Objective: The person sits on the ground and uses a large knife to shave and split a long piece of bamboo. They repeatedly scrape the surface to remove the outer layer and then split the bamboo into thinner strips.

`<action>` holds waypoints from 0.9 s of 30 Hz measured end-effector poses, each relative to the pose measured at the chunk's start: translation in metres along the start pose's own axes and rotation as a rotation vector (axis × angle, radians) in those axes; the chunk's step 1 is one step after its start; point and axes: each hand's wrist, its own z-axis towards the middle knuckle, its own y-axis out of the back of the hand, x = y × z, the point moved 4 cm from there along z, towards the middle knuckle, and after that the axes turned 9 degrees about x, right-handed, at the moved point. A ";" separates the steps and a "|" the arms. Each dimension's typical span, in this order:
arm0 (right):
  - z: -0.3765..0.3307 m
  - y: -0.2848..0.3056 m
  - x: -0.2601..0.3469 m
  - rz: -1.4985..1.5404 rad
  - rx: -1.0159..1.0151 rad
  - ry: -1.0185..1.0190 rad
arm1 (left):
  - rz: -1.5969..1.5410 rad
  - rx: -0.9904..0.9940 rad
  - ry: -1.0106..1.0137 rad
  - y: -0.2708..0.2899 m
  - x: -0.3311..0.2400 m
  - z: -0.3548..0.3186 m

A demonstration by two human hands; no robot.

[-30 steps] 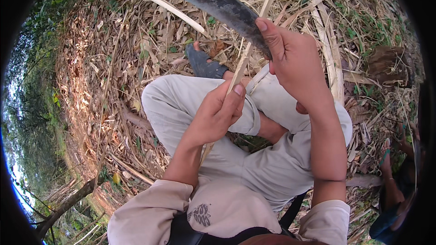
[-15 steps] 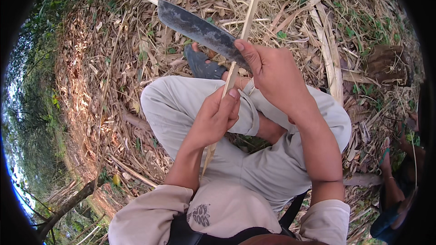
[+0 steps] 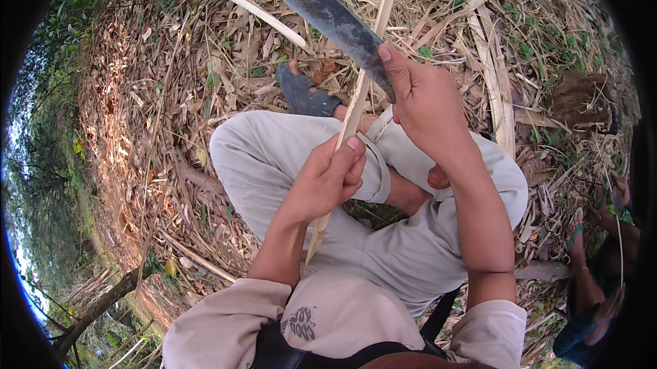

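Left hand (image 3: 327, 181) clamped on bamboo strip (image 3: 356, 105) (running lap to ground ahead); right hand (image 3: 424, 105) gripping blade (image 3: 328, 16) across it, above.

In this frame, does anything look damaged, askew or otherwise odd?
One thing stands out: the broad blade is dark and mottled, its surface looking worn or stained. The right hand holds it against a pale bamboo strip, which the left hand grips lower down. Otherwise nothing stands out.

soft even daylight, sharp centre, fisheye bend & dark vignette at edges.
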 end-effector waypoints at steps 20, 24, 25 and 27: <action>-0.003 -0.009 -0.014 -0.013 0.040 -0.085 | -0.037 0.040 0.012 -0.003 0.015 0.004; -0.005 -0.017 -0.020 0.035 0.071 -0.143 | -0.017 -0.010 0.025 -0.003 0.021 0.002; -0.005 -0.016 -0.020 0.034 0.086 -0.154 | -0.016 -0.029 0.036 -0.004 0.021 0.002; -0.005 -0.017 -0.021 0.034 0.107 -0.173 | -0.041 -0.022 0.049 -0.005 0.021 0.002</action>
